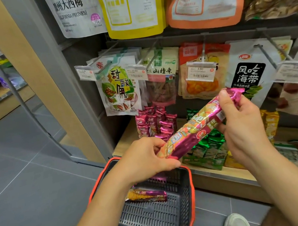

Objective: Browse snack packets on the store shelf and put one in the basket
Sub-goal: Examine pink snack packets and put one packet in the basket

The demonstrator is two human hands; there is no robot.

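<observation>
The person crouches at the store shelf (124,141), holding a long magenta snack packet (201,124) slantwise in both hands. The left hand (147,158) has its fingers curled round the lower end. The right hand (243,123) pinches the upper end, thumb on the front. The packet hangs above the red-rimmed basket (191,194) on the floor, where a similar packet (147,194) lies.

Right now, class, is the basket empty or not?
Not empty: a packet lies in the basket. The left hand and right hand hold a long packet outside it.
</observation>
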